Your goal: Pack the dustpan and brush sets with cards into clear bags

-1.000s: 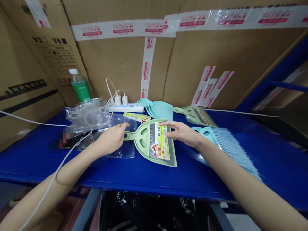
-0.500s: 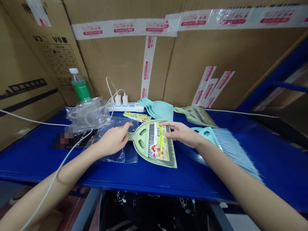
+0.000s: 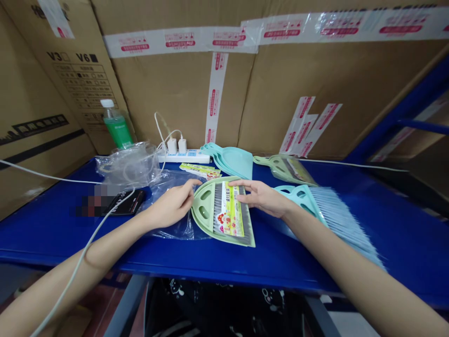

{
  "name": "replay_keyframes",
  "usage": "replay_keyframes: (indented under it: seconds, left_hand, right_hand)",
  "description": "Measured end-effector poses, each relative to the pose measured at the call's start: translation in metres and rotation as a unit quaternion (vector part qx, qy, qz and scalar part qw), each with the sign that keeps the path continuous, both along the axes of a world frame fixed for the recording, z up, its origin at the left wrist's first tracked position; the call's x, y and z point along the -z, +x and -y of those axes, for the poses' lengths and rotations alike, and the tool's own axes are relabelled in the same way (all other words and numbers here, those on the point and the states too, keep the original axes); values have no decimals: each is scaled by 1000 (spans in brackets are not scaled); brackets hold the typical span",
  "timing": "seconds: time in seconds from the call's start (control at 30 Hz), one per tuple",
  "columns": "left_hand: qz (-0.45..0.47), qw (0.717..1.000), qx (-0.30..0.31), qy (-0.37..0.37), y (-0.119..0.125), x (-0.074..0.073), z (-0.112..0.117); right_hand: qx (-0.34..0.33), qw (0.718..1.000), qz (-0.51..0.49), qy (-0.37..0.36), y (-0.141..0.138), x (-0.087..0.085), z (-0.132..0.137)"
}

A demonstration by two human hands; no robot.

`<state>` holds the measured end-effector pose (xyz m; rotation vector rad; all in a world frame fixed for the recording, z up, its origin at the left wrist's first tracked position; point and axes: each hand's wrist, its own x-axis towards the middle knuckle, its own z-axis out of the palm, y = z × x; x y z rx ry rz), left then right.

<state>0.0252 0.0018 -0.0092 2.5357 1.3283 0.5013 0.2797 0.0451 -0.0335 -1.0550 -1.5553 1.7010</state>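
Note:
In front of me lies a light green dustpan (image 3: 203, 206) with a small grey-bristled brush (image 3: 218, 206) nested in it. A yellow and white printed label card (image 3: 229, 217) lies across the bristles. My left hand (image 3: 175, 203) is closed round the dustpan's handle, which its fingers hide. My right hand (image 3: 261, 196) holds the upper right part of the card, fingers on its top and thumb on its face. A clear plastic bag (image 3: 164, 231) is spread under and beside my left hand.
Light blue dustpans (image 3: 233, 159) are stacked behind. A bagged green set (image 3: 287, 168) lies at back right, blue brushes (image 3: 343, 220) beside my right forearm. More label cards (image 3: 199, 169), a power strip (image 3: 196, 157), a green bottle (image 3: 118, 128) and crumpled plastic (image 3: 128, 164) are near the cardboard.
The dustpan, brush and card have shifted slightly left. My left hand now covers more of the handle, and my right hand has moved slightly left with the card.

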Motion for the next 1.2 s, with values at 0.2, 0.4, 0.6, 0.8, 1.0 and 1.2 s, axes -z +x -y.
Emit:
replay_keyframes:
  seconds: [0.2,0.4,0.6,0.8,1.0,1.2]
  left_hand:
    - [-35,998,-43,16,-2,-2,-2]
    - [-260,921,-269,109,-6,-16,-2]
    - [-349,868,-347,62,-14,-19,-5]
    - [-358,869,-341,24,-11,-22,-5]
    - [-328,894,-304,10,-7,-21,-4]
    - [-261,934,-243,9,-11,-15,-6]
  right_hand:
    - [7,1000,6,-5,1,3,-1]
    - [19,1000,7,-7,0,3,-1]
    - [20,1000,7,-9,0,2,-1]
    - [16,1000,9,-6,1,1,-1]
    - [6,1000,7,-7,0,1,1]
    - [0,1000,8,-5,0,3,1]
